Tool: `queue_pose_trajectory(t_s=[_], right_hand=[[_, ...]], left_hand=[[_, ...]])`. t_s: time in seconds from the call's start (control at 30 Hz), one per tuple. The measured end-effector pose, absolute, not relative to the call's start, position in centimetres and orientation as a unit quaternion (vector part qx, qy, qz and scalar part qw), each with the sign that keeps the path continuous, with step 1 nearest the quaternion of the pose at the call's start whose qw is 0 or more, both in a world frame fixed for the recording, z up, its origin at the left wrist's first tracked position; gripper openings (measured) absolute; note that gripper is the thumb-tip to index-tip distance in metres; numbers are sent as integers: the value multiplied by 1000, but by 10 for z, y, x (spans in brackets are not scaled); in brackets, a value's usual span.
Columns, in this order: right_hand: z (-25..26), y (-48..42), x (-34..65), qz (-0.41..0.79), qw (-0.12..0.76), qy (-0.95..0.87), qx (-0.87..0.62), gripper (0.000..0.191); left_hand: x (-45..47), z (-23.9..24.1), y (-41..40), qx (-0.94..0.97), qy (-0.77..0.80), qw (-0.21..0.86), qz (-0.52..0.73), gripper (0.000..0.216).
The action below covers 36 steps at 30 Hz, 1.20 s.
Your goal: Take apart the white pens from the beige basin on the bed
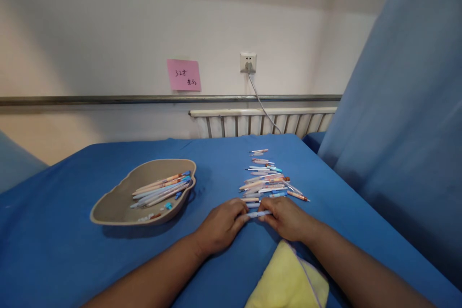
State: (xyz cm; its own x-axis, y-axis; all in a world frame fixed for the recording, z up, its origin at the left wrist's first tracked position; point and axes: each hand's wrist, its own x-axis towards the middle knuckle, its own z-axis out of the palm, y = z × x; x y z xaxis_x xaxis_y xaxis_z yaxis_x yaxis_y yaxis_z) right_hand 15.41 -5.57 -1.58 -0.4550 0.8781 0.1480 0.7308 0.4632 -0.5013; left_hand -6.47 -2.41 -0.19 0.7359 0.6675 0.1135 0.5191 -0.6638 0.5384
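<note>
Between my two hands lies a pale white-blue pen (257,214), held level just above or on the blue sheet. My left hand (222,225) pinches its left end with thumb and fingers. At the other end, the fingers of my right hand (287,217) are closed on the same pen. Just beyond my hands, a loose column of pens and pen parts (265,180) in white, peach, brown and blue lies on the sheet, some overlapping. My fingers hide the pen's ends and part of the nearest pens.
A beige tray (117,197) on the left holds several pens (162,190) and small caps or pieces. A folded yellow cloth (285,279) lies near my right forearm. Behind the blue-covered bed (220,163) are a metal rail and wall; a blue curtain (404,106) hangs at right.
</note>
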Motion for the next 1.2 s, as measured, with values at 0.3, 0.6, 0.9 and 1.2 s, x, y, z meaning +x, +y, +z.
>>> queue_pose_trajectory(t_s=[0.3,0.6,0.9,1.2], right_hand=[[-15,-56,154,188,199,-831,-484,8],[-14,-57,153,192,201,-832,-480,8],[-15,-56,153,200,204,-830,-480,9],[-15,-56,153,194,208,-832,-476,10]], left_hand=[[-66,-1,-25,894,350,238,150,18],[-65,0,-25,896,340,237,158,26],[-64,0,-25,894,332,250,166,26],[-64,-1,-23,901,320,245,159,28]])
